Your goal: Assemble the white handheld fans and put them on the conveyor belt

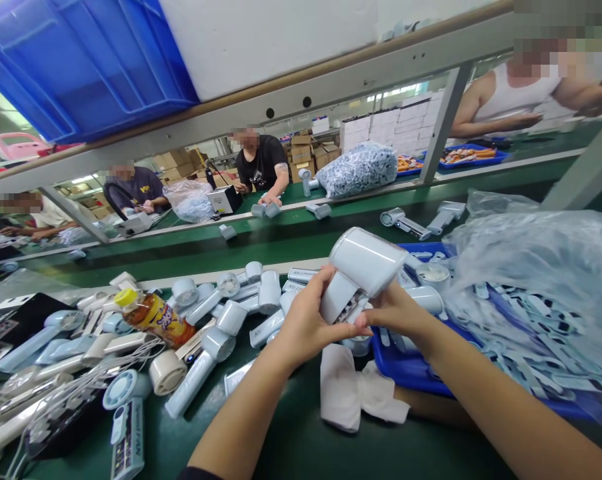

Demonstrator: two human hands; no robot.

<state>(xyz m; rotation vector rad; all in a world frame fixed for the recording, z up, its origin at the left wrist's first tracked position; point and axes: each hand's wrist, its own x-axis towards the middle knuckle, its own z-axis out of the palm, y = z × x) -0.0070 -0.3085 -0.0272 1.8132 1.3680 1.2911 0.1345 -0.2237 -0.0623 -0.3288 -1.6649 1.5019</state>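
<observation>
Raised over the bench is a pale blue handheld fan [365,259], its wide round head up and to the right. My left hand [308,317] wraps round its handle from the left, thumb across the lower end. From the right, my right hand [398,312] grips the same fan under its head, and its thumb meets the left thumb near an opening in the handle where small inner parts show. Below lies a crumpled white tissue [341,390]. Many similar fans [219,337] lie loosely to the left of my hands.
A blue tray [385,360] and a clear plastic bag of pale blue strips [541,320] fill the right. A drink bottle [155,317] lies among fans and white cables on the left. Beyond the green conveyor [181,250], several co-workers sit. A blue crate [88,60] stands on the shelf above.
</observation>
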